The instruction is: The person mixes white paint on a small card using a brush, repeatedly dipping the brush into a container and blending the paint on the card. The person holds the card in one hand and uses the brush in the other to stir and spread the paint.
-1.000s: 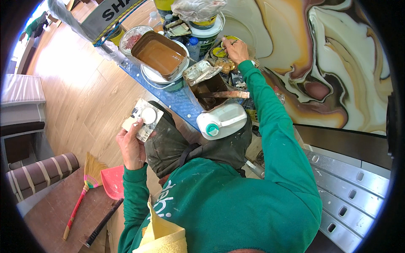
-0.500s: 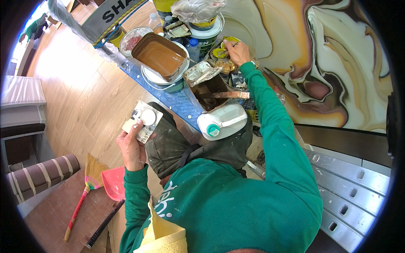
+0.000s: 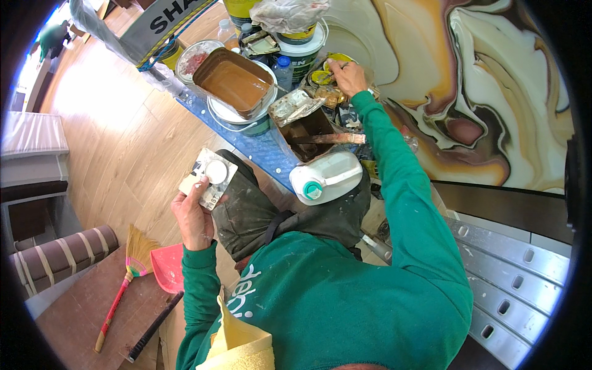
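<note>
My left hand (image 3: 193,217) grips a small square white-and-grey card (image 3: 210,179), thumb on top, beside my left knee. A round white disc (image 3: 216,172) lies on the card. My right hand (image 3: 349,78) reaches forward, fingers closed together over a yellow round tin (image 3: 322,77) and its yellow lid (image 3: 339,59). What the fingertips hold is too small to make out. Just nearer stands a brown-stained open container (image 3: 306,131) with a paint-smeared stick (image 3: 336,139) across it. A white jug (image 3: 327,178) with a teal cap sits before my knees.
A tray of brown liquid (image 3: 234,82) rests on a white-lidded bucket (image 3: 254,127) atop a blue board (image 3: 271,161). The marbled panel (image 3: 419,37) stands at right, a metal ladder (image 3: 505,277) below it. A broom (image 3: 126,277) and pink dustpan (image 3: 166,267) lie at left.
Both my hands stay almost where they were. At the far upper left, a person in green has shifted slightly.
</note>
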`<state>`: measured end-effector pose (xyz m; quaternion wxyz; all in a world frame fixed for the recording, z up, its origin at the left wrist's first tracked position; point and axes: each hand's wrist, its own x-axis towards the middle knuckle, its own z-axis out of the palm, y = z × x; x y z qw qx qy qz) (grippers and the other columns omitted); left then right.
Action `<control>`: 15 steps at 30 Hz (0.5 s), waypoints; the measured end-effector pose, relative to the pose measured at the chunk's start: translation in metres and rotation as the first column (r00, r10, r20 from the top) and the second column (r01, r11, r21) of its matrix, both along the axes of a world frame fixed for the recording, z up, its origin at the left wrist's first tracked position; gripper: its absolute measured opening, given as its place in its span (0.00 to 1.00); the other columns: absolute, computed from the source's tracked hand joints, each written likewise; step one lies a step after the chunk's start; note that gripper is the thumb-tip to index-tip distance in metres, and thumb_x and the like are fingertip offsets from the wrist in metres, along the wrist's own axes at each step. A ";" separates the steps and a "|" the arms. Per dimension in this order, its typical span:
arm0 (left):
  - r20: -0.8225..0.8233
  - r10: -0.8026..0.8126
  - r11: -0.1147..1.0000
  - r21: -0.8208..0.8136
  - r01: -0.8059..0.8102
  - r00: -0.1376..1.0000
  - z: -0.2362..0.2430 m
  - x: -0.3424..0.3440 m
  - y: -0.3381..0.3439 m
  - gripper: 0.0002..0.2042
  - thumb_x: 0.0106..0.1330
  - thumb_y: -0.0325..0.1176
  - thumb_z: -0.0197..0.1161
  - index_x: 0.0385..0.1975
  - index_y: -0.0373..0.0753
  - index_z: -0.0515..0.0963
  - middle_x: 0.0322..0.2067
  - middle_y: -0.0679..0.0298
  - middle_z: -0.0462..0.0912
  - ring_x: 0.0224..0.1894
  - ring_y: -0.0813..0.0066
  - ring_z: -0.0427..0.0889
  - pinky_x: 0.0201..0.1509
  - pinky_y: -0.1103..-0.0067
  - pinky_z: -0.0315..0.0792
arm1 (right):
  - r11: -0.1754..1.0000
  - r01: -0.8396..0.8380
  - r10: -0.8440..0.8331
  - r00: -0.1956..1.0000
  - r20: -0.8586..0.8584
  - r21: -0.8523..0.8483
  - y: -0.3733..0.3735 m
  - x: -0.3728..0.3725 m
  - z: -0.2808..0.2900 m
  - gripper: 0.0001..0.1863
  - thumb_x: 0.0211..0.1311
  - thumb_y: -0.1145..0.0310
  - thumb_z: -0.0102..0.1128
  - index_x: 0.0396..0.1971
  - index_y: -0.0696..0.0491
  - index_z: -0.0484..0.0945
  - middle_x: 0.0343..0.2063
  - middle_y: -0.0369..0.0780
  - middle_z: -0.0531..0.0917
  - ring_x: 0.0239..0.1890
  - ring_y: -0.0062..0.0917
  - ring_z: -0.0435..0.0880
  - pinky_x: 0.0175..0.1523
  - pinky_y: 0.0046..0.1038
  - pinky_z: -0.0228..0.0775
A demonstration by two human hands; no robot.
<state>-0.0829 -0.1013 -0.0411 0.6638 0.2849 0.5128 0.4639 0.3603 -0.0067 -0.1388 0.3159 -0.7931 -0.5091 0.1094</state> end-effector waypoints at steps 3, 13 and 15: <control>-0.015 -0.011 1.000 -0.016 0.010 1.000 -0.001 0.001 0.002 0.13 0.65 0.29 0.61 0.46 0.28 0.74 0.37 0.57 0.83 0.33 0.72 0.85 0.29 0.73 0.86 | 0.997 0.077 -0.073 0.982 -0.175 0.019 -0.008 0.003 0.017 0.27 0.63 0.44 0.53 0.28 0.56 0.84 0.20 0.48 0.83 0.22 0.41 0.82 0.33 0.38 0.73; 0.025 -0.034 0.999 -0.019 0.035 0.999 -0.003 0.009 0.006 0.13 0.63 0.28 0.62 0.44 0.29 0.75 0.36 0.58 0.83 0.33 0.72 0.86 0.28 0.73 0.86 | 0.932 0.357 -0.224 0.442 -0.869 -0.059 -0.067 0.052 0.071 0.27 0.68 0.45 0.51 0.32 0.57 0.80 0.17 0.35 0.82 0.12 0.18 0.73 0.16 0.18 0.58; 0.013 -0.035 0.999 -0.020 0.035 0.999 -0.004 0.010 0.007 0.13 0.63 0.28 0.62 0.44 0.29 0.75 0.36 0.58 0.83 0.33 0.72 0.86 0.28 0.73 0.86 | 0.930 0.359 -0.223 0.384 -0.896 -0.077 -0.074 0.057 0.071 0.26 0.68 0.44 0.51 0.34 0.56 0.79 0.17 0.34 0.81 0.13 0.18 0.74 0.16 0.19 0.58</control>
